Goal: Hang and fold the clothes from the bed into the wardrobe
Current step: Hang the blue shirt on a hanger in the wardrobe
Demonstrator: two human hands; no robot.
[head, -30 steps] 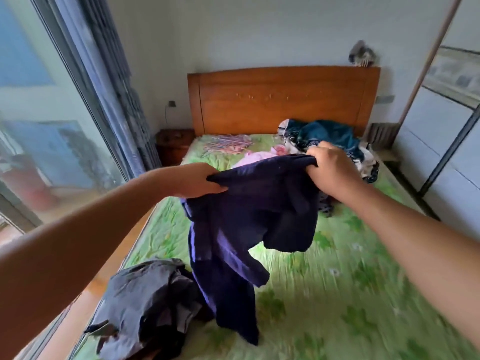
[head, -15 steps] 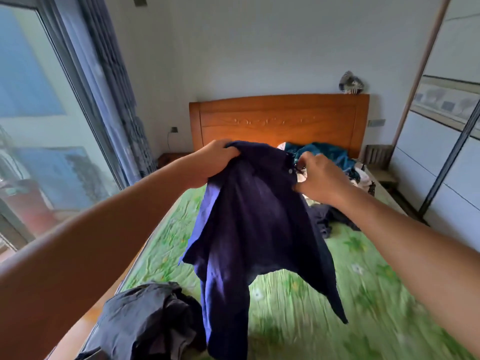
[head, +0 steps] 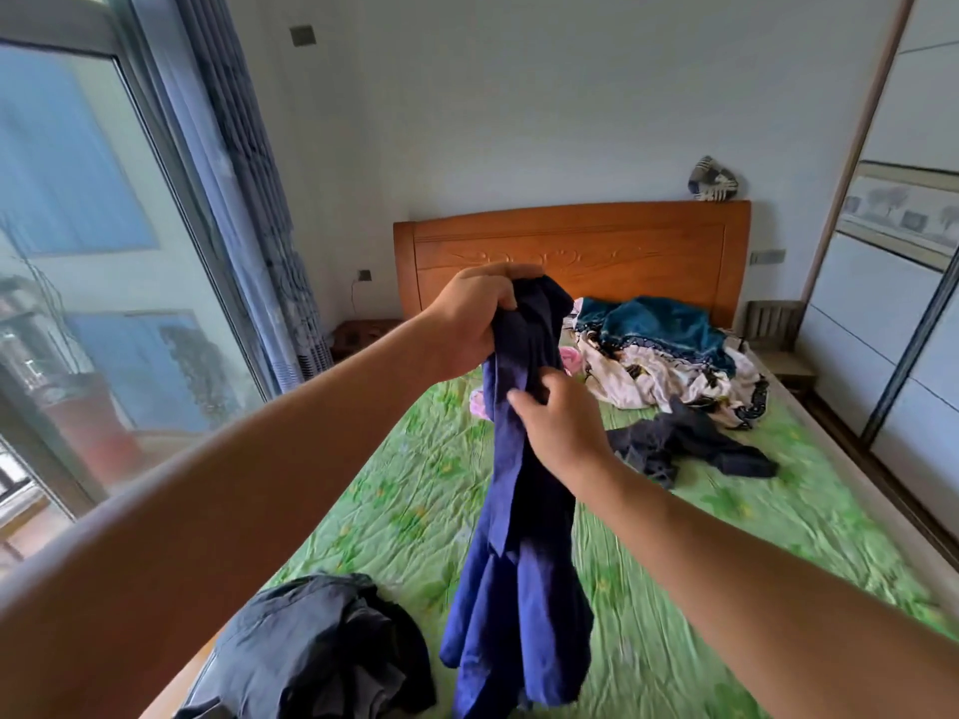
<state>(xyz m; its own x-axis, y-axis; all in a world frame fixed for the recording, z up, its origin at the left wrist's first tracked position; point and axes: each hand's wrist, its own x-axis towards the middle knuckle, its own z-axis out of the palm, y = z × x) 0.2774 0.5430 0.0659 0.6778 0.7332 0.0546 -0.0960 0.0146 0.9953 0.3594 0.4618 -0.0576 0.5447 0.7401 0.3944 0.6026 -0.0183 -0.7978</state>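
A navy blue garment (head: pixel 519 563) hangs bunched and lengthwise above the bed (head: pixel 726 552). My left hand (head: pixel 469 319) grips its top end, raised in front of the headboard. Just below, my right hand (head: pixel 558 428) pinches the cloth a short way down. The garment's lower end dangles near the bed's left front. On the green sheet lie a dark grey pile (head: pixel 316 651) at the near left, a small dark garment (head: pixel 690 443) mid-right, a teal and white heap (head: pixel 669 355) by the headboard, and a pink item (head: pixel 480 404) partly hidden behind the navy cloth.
The wardrobe's sliding doors (head: pixel 892 324) run along the right side of the bed. A large window with a curtain (head: pixel 244 189) fills the left. A wooden headboard (head: pixel 571 256) stands at the far end with a small object (head: pixel 713 180) on top.
The garment was held spread wide between both hands; now it is gathered into one hanging bunch. My right hand moved left and down beneath my left hand.
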